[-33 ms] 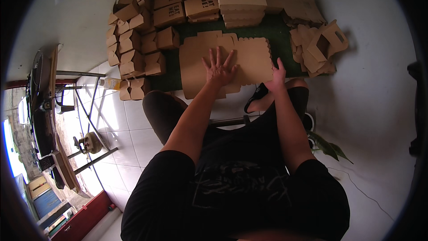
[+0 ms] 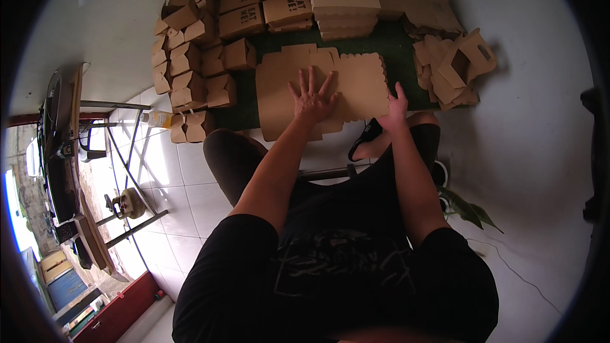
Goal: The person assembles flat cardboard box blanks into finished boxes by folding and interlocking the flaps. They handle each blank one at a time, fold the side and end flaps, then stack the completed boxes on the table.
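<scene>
The left hand (image 2: 314, 103), spread, hides part of the flat cardboard (image 2: 277, 92) beneath it. Whether the right hand (image 2: 397, 111) pinches its edge, I can't tell.

crdbrd sheet (image 2: 357, 86) – brn | tbltop (image 2: 395, 43) – grn | shirt (image 2: 337, 308) blk w/ pale print (image 2: 343, 263)

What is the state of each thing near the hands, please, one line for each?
Cardboard sheet: unfolded, lying flat
Left hand: fingers spread, palm down on the sheet
Right hand: at the sheet's scalloped edge, grip unclear
Small boxes at left: folded into shape, grouped together
Printed boxes: folded up, stacked
Handled carton: open, resting on other cardboard
Green mat: partly covered
</scene>
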Demonstrator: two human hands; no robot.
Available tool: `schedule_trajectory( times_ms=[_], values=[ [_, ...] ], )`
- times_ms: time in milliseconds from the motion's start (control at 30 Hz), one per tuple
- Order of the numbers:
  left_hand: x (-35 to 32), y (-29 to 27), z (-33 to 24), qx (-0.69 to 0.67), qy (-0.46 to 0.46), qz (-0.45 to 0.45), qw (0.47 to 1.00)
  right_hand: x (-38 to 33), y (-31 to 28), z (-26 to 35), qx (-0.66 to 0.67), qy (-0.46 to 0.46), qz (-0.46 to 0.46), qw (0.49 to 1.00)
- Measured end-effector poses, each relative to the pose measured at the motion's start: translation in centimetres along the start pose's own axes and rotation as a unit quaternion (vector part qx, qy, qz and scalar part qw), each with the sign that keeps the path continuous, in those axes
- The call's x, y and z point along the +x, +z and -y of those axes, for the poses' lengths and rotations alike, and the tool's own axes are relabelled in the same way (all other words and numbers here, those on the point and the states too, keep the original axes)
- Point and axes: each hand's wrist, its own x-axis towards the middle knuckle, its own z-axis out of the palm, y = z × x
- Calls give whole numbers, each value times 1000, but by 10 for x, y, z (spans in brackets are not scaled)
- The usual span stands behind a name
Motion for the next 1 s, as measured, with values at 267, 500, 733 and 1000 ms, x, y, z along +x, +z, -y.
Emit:
schedule_trajectory(
  times_ms=[267, 500, 733, 1000],
  values=[
    [-1, -1, -2, -12, -5, 12, 1000, -15, 37, -4, 3, 29, 40, 999],
    [-2, -5, -2, -23, -4, 13, 1000, 3, 48, -31, -117, -4, 45, 992],
    [-1, -3, 0, -33, 0, 16, 999, 32, 43, -73, -238, -35, 20, 970],
    [18, 51, 30, 106, 22, 99, 989, 51, 71, -126, -698, -289, 95, 648]
  ],
)
